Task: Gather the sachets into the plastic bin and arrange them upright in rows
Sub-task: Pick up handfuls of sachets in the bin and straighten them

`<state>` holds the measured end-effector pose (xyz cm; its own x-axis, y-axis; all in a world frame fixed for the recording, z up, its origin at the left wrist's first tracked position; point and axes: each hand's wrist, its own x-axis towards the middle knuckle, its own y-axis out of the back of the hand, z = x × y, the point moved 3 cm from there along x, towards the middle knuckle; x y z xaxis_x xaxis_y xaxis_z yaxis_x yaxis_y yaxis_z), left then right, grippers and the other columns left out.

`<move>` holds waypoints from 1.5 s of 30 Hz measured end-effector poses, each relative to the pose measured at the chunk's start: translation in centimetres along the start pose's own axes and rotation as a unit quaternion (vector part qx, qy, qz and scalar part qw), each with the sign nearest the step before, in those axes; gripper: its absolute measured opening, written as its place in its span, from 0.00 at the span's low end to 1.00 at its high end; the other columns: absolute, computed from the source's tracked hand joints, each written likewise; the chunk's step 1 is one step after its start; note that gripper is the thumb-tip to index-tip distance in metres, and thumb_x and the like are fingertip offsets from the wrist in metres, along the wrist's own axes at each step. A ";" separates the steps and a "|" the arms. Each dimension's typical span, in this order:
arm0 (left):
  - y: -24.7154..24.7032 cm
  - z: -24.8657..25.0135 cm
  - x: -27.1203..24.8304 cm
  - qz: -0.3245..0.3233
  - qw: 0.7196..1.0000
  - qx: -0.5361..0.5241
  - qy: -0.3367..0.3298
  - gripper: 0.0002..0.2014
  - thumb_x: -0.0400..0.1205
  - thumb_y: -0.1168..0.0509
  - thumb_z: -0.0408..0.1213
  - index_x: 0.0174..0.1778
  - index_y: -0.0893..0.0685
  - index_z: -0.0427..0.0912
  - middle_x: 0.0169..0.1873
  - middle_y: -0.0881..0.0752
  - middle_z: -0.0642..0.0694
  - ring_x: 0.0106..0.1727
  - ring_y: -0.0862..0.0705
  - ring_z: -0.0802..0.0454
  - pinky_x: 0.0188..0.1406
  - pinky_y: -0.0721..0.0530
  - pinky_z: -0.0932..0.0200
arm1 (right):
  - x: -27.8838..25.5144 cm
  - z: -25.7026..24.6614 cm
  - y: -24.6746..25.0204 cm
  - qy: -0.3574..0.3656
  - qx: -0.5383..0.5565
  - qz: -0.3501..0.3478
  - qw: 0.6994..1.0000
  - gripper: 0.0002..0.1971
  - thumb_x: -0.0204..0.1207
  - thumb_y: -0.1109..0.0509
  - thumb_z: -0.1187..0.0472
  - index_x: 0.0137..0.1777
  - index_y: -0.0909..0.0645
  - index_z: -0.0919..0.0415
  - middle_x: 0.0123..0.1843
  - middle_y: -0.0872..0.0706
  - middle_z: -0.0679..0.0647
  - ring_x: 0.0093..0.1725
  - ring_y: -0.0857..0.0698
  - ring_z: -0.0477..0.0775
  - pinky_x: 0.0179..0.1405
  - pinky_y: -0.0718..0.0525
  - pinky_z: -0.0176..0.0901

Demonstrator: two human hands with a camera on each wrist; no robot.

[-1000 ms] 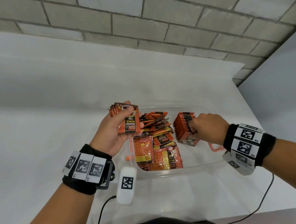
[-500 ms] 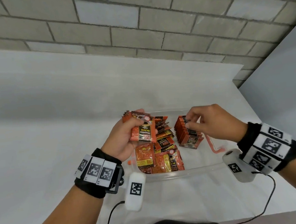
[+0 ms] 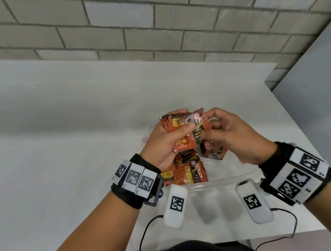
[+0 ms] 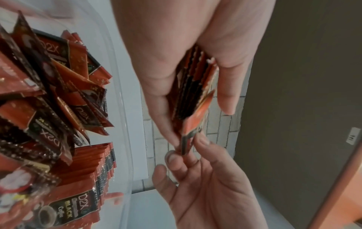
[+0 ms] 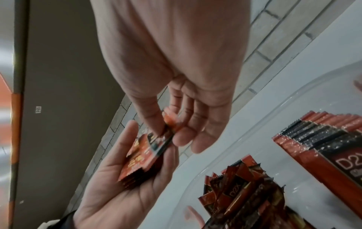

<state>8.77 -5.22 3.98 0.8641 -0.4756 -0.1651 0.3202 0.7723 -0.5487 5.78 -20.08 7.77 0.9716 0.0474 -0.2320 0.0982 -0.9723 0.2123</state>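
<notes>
Your left hand (image 3: 163, 143) grips a stack of sachets (image 3: 177, 122) face to face, thumb across the front, while your right hand (image 3: 234, 138) pinches the front sachet (image 3: 197, 129) of that stack by its near edge. Both hands hover above the clear plastic bin (image 3: 219, 180), which sits on the white table (image 3: 63, 132).

What the next move turns on, as I judge it: the upright row of sachets (image 4: 94, 162) stands below and to the right of your pinch, on your right hand's side of the bin, so the right hand is the nearer one to feed it. The pinched sachet's long axis runs roughly up and away from you, tilted, not yet matching the row's packets standing on edge. You would need to bring it down with its flat face parallel to the row's faces.

To the left of the row, under your left hand, a loose pile of sachets (image 4: 49, 93) lies jumbled at all angles, still to be sorted.

Writing: the row's front packet reads "D2X" and "BLACK Coffee" in the left wrist view; several loose ones show "D2X". A small label on the dark wall (image 4: 353, 137) is too small to read.
</notes>
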 end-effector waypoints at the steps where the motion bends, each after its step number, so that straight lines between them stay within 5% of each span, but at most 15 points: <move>1: -0.1 0.0 0.0 -0.001 1.000 0.003 0.001 0.27 0.76 0.29 0.29 0.72 0.27 0.31 0.61 0.17 0.30 0.58 0.15 0.37 0.52 0.13 0.44 | 0.0 -0.1 0.2 0.007 -0.002 0.015 1.000 0.09 0.76 0.32 0.72 0.51 0.20 0.58 0.44 0.13 0.60 0.34 0.15 0.52 0.36 0.13 0.41; 6: -0.5 -0.5 -0.2 -0.026 0.999 0.031 0.016 0.20 0.74 0.32 0.22 0.61 0.20 0.39 0.48 0.11 0.40 0.48 0.12 0.44 0.45 0.12 0.47 | -0.6 -0.5 0.4 0.013 -0.045 0.013 0.999 0.18 0.79 0.41 0.73 0.56 0.15 0.53 0.53 0.11 0.53 0.44 0.11 0.50 0.41 0.12 0.44; 10: -0.4 -0.6 -0.5 -0.028 0.999 -0.007 0.022 0.27 0.70 0.33 0.20 0.65 0.21 0.41 0.54 0.13 0.37 0.51 0.12 0.42 0.48 0.13 0.45 | -0.8 -0.2 0.9 0.000 0.028 0.023 0.999 0.17 0.78 0.38 0.73 0.60 0.19 0.55 0.48 0.14 0.52 0.43 0.13 0.49 0.41 0.14 0.44; 14: -0.3 -0.4 -0.6 -0.019 0.999 -0.038 0.006 0.28 0.68 0.33 0.22 0.65 0.21 0.42 0.55 0.13 0.36 0.51 0.12 0.42 0.47 0.11 0.49 | -0.9 0.4 1.4 -0.021 0.061 0.004 0.998 0.06 0.77 0.32 0.70 0.51 0.19 0.60 0.44 0.12 0.55 0.40 0.13 0.51 0.36 0.14 0.43; 20: 1.1 0.1 -0.8 -0.004 0.999 -0.042 0.007 0.22 0.68 0.32 0.25 0.59 0.17 0.42 0.47 0.11 0.38 0.47 0.10 0.43 0.46 0.12 0.47 | -0.8 0.2 3.3 0.011 0.072 0.027 0.997 0.09 0.65 0.27 0.62 0.46 0.16 0.57 0.42 0.13 0.53 0.37 0.13 0.48 0.34 0.13 0.37; 27: 4.1 0.4 -1.2 0.033 0.999 -0.012 0.011 0.20 0.67 0.29 0.33 0.56 0.15 0.44 0.43 0.10 0.43 0.42 0.11 0.47 0.42 0.11 0.50 | -0.5 0.9 5.0 0.009 -0.134 0.035 0.990 0.06 0.77 0.29 0.65 0.50 0.14 0.55 0.43 0.11 0.49 0.40 0.16 0.49 0.39 0.20 0.40; 35: 5.5 -0.5 -1.1 0.060 0.998 -0.010 0.028 0.15 0.68 0.29 0.35 0.51 0.15 0.40 0.43 0.10 0.42 0.41 0.11 0.47 0.45 0.12 0.47 | 1.5 3.7 4.5 -0.012 -0.462 -0.015 0.887 0.10 0.71 0.24 0.64 0.38 0.20 0.49 0.38 0.15 0.44 0.36 0.14 0.48 0.37 0.18 0.36; 38: 5.5 -0.5 -1.0 0.055 0.998 -0.017 0.033 0.12 0.69 0.30 0.35 0.48 0.15 0.39 0.43 0.10 0.42 0.41 0.12 0.48 0.42 0.12 0.49 | 2.3 4.7 4.1 -0.004 -0.536 -0.042 0.843 0.08 0.72 0.26 0.66 0.39 0.19 0.52 0.41 0.15 0.48 0.38 0.17 0.49 0.32 0.28 0.29; 45: 5.9 -0.6 -0.7 0.060 0.997 -0.040 0.031 0.13 0.69 0.30 0.35 0.50 0.14 0.39 0.44 0.11 0.40 0.42 0.12 0.45 0.43 0.11 0.48 | 4.0 5.3 3.4 -0.042 -0.594 -0.084 0.799 0.06 0.72 0.27 0.66 0.39 0.19 0.54 0.36 0.18 0.45 0.41 0.15 0.51 0.41 0.18 0.43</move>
<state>9.83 -0.57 0.34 0.8684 -0.4078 -0.2822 0.1811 0.7905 -0.5851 8.80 -24.42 2.50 0.9105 0.0901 -0.4037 0.4087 -0.0471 0.9114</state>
